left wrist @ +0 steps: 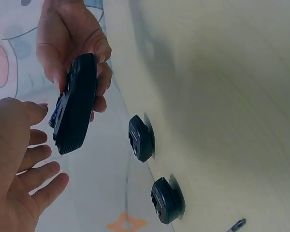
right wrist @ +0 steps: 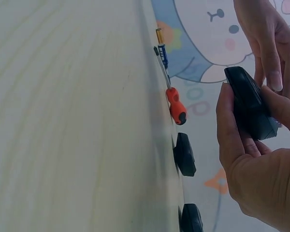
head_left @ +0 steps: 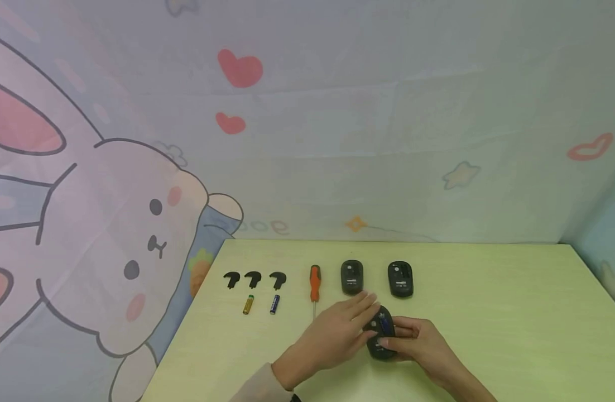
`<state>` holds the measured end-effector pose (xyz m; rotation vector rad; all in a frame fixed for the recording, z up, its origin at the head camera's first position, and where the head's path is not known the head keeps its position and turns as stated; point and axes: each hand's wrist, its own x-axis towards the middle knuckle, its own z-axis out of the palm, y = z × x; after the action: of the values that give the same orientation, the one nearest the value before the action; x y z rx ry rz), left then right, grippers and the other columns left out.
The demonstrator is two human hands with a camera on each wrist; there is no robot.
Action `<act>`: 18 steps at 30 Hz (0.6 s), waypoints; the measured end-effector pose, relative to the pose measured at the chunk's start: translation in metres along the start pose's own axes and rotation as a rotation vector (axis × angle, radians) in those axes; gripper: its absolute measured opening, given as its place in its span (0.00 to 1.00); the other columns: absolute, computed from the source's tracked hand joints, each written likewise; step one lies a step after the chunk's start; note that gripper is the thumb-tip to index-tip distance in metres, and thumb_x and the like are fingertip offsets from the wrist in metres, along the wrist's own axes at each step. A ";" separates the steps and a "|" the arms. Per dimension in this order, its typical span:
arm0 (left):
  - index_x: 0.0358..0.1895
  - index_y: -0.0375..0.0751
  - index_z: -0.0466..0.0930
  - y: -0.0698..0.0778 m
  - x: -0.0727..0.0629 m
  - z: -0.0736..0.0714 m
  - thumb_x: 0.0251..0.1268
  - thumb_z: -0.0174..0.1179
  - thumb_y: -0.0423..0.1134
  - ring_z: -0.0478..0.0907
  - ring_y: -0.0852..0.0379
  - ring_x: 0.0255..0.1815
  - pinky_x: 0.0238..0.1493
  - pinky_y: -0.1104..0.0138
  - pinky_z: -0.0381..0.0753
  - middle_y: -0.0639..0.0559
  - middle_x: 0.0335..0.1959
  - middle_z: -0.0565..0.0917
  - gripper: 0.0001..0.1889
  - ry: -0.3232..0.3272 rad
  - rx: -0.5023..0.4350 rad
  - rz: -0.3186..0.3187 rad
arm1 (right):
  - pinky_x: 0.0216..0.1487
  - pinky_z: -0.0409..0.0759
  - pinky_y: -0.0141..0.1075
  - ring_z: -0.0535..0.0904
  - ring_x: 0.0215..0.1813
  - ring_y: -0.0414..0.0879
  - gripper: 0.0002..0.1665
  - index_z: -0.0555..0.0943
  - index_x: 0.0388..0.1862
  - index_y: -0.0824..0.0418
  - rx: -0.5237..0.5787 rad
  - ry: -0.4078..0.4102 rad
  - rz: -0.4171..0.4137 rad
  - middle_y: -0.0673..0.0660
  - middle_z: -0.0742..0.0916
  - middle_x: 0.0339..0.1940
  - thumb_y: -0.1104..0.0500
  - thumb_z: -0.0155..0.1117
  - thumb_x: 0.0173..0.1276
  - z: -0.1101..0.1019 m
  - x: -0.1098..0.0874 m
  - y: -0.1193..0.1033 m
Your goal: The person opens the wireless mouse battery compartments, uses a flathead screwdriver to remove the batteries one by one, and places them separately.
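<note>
A black computer mouse is held underside up by my right hand, its thumb on the underside and its fingers round the far side. In its uncovered compartment lies a blue battery. My left hand is beside the mouse, fingers extended; in the left wrist view the left hand shows spread fingers and a gap to the mouse. The right wrist view shows the right hand gripping the mouse above the table.
Two more black mice, one and another, lie underside up behind the hands. To the left are an orange screwdriver, a gold-green battery, a blue battery and three black curved covers. A printed cloth hangs behind the table.
</note>
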<state>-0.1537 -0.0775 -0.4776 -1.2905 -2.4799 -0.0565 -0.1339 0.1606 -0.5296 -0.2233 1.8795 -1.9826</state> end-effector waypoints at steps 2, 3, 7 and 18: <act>0.75 0.46 0.74 0.000 0.001 0.002 0.81 0.56 0.54 0.74 0.53 0.78 0.71 0.65 0.81 0.50 0.76 0.76 0.28 0.005 -0.002 0.016 | 0.53 0.92 0.45 0.91 0.56 0.52 0.42 0.67 0.75 0.79 0.004 -0.006 -0.006 0.74 0.86 0.63 0.60 0.73 0.71 0.000 0.000 -0.001; 0.75 0.46 0.74 0.001 0.002 0.002 0.81 0.57 0.54 0.74 0.53 0.78 0.71 0.65 0.81 0.50 0.76 0.76 0.27 0.008 -0.001 0.023 | 0.53 0.92 0.45 0.91 0.56 0.51 0.42 0.67 0.75 0.79 0.006 -0.007 -0.009 0.74 0.85 0.63 0.60 0.73 0.71 -0.001 0.000 -0.002; 0.75 0.46 0.75 0.001 0.004 0.003 0.81 0.58 0.49 0.74 0.54 0.77 0.71 0.66 0.81 0.51 0.75 0.78 0.25 0.033 0.013 0.049 | 0.53 0.92 0.45 0.91 0.56 0.51 0.42 0.66 0.75 0.80 0.010 -0.008 -0.019 0.74 0.85 0.63 0.60 0.73 0.71 -0.001 0.000 -0.004; 0.70 0.44 0.80 0.002 0.004 0.012 0.75 0.66 0.43 0.79 0.58 0.73 0.67 0.69 0.83 0.52 0.69 0.84 0.23 0.109 -0.031 0.044 | 0.53 0.91 0.45 0.90 0.57 0.51 0.42 0.66 0.75 0.81 0.031 -0.013 -0.032 0.75 0.85 0.63 0.61 0.72 0.71 0.001 0.002 -0.001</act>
<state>-0.1573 -0.0706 -0.4875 -1.3175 -2.3673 -0.1517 -0.1355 0.1588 -0.5290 -0.2581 1.8474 -2.0250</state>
